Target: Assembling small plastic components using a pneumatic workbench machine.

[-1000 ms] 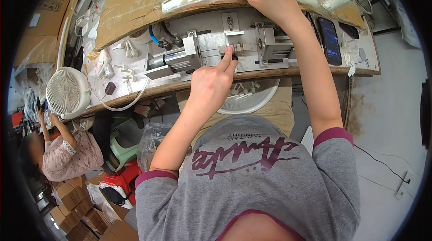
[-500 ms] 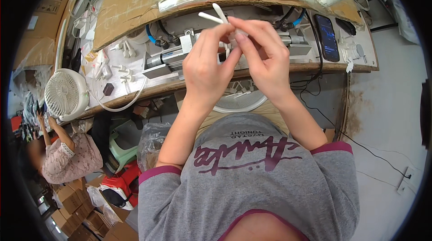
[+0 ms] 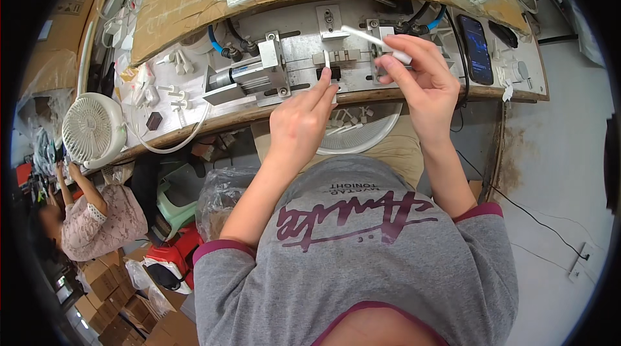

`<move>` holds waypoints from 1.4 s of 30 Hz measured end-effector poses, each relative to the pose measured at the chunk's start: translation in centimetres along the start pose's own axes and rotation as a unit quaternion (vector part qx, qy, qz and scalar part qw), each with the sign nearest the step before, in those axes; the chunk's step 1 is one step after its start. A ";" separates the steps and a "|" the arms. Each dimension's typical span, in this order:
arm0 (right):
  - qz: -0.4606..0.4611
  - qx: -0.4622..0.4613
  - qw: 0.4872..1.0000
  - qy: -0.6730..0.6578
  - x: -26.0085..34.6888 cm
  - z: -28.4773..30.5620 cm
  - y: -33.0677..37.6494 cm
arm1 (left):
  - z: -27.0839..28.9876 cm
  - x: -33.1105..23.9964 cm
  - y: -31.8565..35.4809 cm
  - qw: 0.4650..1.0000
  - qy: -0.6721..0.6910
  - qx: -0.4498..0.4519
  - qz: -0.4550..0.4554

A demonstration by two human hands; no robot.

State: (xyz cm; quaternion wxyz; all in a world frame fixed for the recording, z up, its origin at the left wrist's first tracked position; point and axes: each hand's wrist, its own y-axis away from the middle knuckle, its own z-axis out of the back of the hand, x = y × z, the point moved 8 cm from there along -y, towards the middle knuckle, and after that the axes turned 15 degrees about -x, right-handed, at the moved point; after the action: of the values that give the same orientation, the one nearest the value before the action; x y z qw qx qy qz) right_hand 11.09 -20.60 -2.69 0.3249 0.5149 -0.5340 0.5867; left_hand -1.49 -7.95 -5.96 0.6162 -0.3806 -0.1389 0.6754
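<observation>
My right hand point(image 3: 428, 81) pinches a white plastic piece with a thin stick point(image 3: 362, 35) and a wider, cap-like end, raised at the right of the metal clamping fixture point(image 3: 336, 56). My left hand point(image 3: 299, 119) is at the fixture's front middle, fingers together and pointing away from me. A short white plastic stick point(image 3: 326, 59) shows at its fingertips, upright against the small metal block; the fingers hide its lower end. On the fixture's left is a pneumatic cylinder point(image 3: 242, 77); my right hand partly covers the right side.
A mesh basket point(image 3: 381, 131) with white pieces sits at my lap, below the table edge. A white fan point(image 3: 94, 131) and loose white parts point(image 3: 176, 97) are on the left. A phone point(image 3: 475, 48) lies right. Cardboard point(image 3: 187, 16) overhangs the back. Another person point(image 3: 103, 220) works at far left.
My hands have moved apart from above the fixture. The right went right with a white piece; the left came down to the fixture's middle with the white stick at its fingertips.
</observation>
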 end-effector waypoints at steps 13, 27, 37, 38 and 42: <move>0.030 0.038 0.995 0.085 1.1 -0.5 1.5 | -1.2 0.0 -2.2 0.993 -0.080 0.071 -0.053; 0.365 0.198 0.818 0.397 -1.7 -5.4 6.6 | 4.5 3.3 -17.5 0.981 -0.096 -0.133 -0.104; 0.402 0.193 0.782 0.435 -1.8 -7.2 5.3 | -2.9 7.0 -22.0 0.981 -0.170 0.041 -0.084; 0.400 0.196 0.779 0.441 -2.0 -7.1 5.3 | -3.0 6.8 -22.0 0.986 -0.135 0.022 -0.090; 0.389 0.166 0.804 0.418 -2.7 -6.1 5.5 | -2.3 5.6 -21.1 0.992 -0.074 0.018 -0.099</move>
State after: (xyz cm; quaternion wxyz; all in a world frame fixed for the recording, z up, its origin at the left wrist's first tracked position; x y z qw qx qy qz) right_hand 5.07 -15.46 -6.27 0.1705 0.0146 -0.3959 0.9022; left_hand 15.66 0.95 4.44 0.6745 -0.3030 -0.2088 0.6400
